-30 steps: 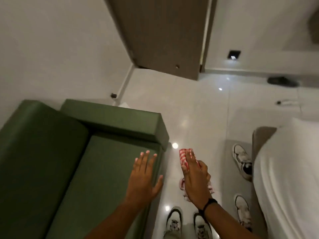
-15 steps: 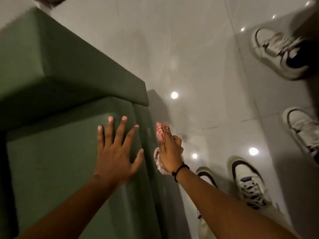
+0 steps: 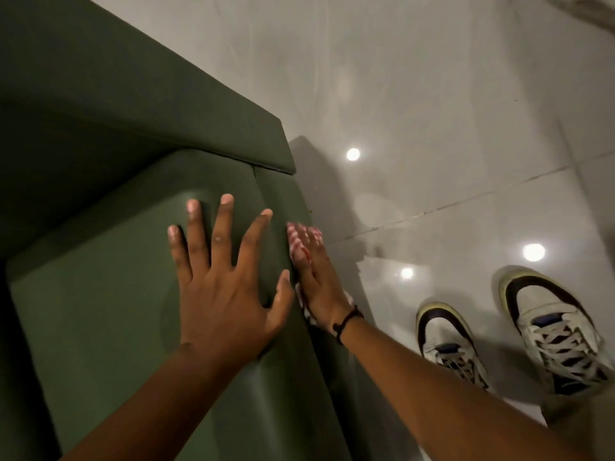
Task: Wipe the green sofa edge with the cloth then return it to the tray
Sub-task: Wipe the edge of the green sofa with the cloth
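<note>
The green sofa fills the left of the head view, its armrest across the top left. My left hand lies flat on the seat cushion with fingers spread, holding nothing. My right hand presses a red-and-white checked cloth flat against the sofa's front edge, just right of my left thumb. Most of the cloth is hidden under the palm; bits show at the fingertips and by the wrist. No tray is in view.
Glossy pale floor tiles lie to the right, with ceiling lights reflected in them. My two white trainers stand on the floor at the lower right, close to the sofa front.
The view has dropped and closed in on the sofa corner. My right hand has brought the cloth from off the sofa onto its front edge. My left hand stays flat on the seat.
</note>
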